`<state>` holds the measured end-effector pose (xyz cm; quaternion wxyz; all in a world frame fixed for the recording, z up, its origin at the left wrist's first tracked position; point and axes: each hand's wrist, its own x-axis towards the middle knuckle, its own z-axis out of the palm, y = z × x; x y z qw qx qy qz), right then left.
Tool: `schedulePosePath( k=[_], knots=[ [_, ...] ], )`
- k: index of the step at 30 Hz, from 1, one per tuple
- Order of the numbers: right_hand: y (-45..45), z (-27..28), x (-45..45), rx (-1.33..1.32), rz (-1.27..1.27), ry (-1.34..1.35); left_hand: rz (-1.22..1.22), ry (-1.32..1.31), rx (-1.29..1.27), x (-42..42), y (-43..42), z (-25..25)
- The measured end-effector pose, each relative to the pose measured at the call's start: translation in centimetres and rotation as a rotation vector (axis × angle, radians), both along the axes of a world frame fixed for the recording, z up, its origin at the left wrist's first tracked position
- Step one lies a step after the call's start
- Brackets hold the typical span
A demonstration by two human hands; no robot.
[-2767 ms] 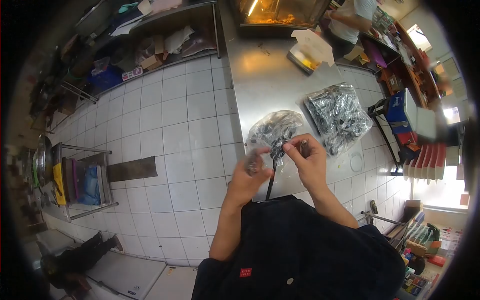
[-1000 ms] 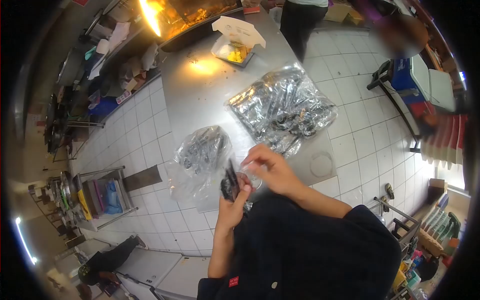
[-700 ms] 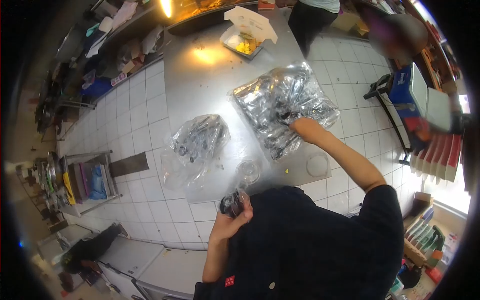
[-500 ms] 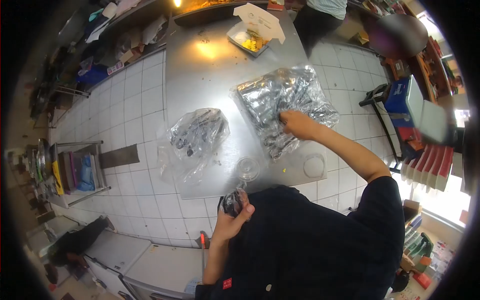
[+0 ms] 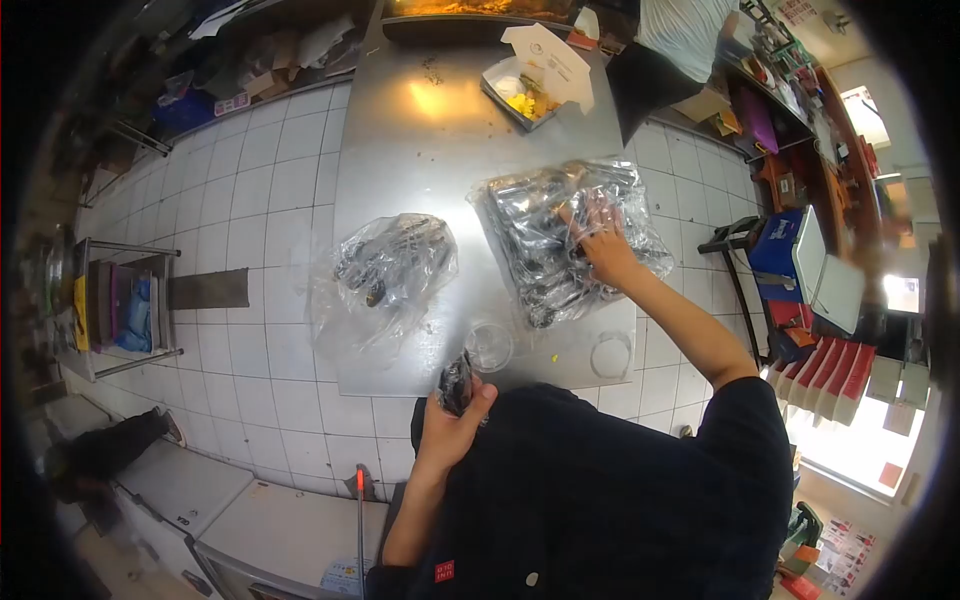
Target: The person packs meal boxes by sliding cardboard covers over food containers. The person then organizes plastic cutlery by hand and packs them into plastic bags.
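Steel, bare and shiny: one table (image 5: 395,170), bearing the following.

Left hand (image 5: 453,430): closing around one small dark bundle (image 5: 455,388) in clear wrap, holding it at the near edge of the table, just in front of the dark shirt (image 5: 600,480).

Right hand (image 5: 603,248): spreading its fingers wide at the large clear bag (image 5: 530,225); whether the fingertips are lying under or on the film is not clear.

Large clear bag: lying on the right part of the table, containing many dark items.

Small clear bag (image 5: 400,255): crumpling on the left part, also containing dark items, its loose film reaching the left edge.

Round clear piece (image 5: 489,347): resting between the small clear bag and the near edge. Yellow scrap (image 5: 555,358): lying to its right.

Carton (image 5: 520,112): standing open at the far end, holding yellow food. Person (image 5: 680,40): standing just beyond, at the right.
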<state>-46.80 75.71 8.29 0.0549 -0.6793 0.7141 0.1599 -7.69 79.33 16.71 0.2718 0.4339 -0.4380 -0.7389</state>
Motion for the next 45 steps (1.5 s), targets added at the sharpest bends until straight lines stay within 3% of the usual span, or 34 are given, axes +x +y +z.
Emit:
schedulePosePath(
  k=[4, 8, 12, 16, 19, 22, 25, 26, 29, 30, 32, 34, 35, 37, 39, 41, 43, 45],
  knots=[
    [-2.6, 0.8, -0.1, 0.127, -0.071, -0.075, 0.070, -0.034, 0.023, -0.1, -0.1, 0.2],
    [-2.0, -0.3, -0.3, 0.205, -0.052, 0.011, 0.086, -0.046, 0.069, 0.7, -0.1, -0.9],
    [-1.2, -1.9, -0.8, 0.076, 0.174, 0.101, 0.117, -0.038, 0.057, 0.2, -0.3, -1.0],
    [-0.1, -0.4, -1.5, 0.112, 0.088, -0.302, 0.048, -0.079, -0.006, 0.6, -0.9, 0.2],
    [0.5, 1.4, -2.1, 0.157, -0.155, -0.451, 0.014, -0.042, -0.039, 0.9, -1.3, -0.5],
    [1.0, 2.5, -0.7, -0.022, -0.028, -0.285, -0.047, -0.101, -0.085, 0.1, -1.6, -0.6],
    [1.3, 2.1, -0.1, 0.184, 0.374, 0.088, -0.168, -0.135, -0.077, -1.5, -4.2, 0.7],
    [1.6, 1.0, -0.6, 0.193, 0.427, 0.034, -0.135, -0.060, -0.106, -2.6, -5.7, 0.3],
    [-0.1, 2.5, 0.2, 0.418, 0.095, -0.237, -0.026, -0.001, -0.218, -5.2, -10.9, 2.0],
    [0.7, 0.9, -1.4, 0.266, 0.104, -0.439, -0.032, -0.050, -0.212, -5.1, -11.6, 2.6],
    [-0.3, 2.9, -1.7, 0.201, 0.093, -0.620, 0.070, 0.060, -0.340, -3.4, -11.2, 2.5],
    [0.0, 3.5, -2.1, 0.228, 0.226, -0.467, 0.244, 0.180, -0.576, -1.6, -10.9, 1.4],
    [0.8, 3.6, -1.6, 0.227, 0.219, -0.389, 0.405, 0.070, -0.790, -0.4, -11.0, 0.4],
    [3.2, 5.1, 0.4, 0.216, 0.202, -0.222, 0.634, -0.078, -0.861, 2.2, -11.8, -0.7],
    [3.9, 7.7, 4.8, 0.202, 0.058, -0.074, 0.632, -0.068, -0.840, 3.2, -11.5, -0.3],
    [0.6, 17.7, 12.8, 0.228, 0.037, -0.576, 0.552, -0.088, -0.863, 3.7, -10.6, -0.2],
    [-1.0, 17.4, 17.9, 0.028, 0.205, -1.024, 0.407, -0.128, -0.945, 3.1, -9.9, -0.5],
    [-2.4, 14.9, 24.0, -0.102, 0.154, -1.503, 0.305, -0.399, -1.050, 1.6, -8.9, -1.1]
  ],
)
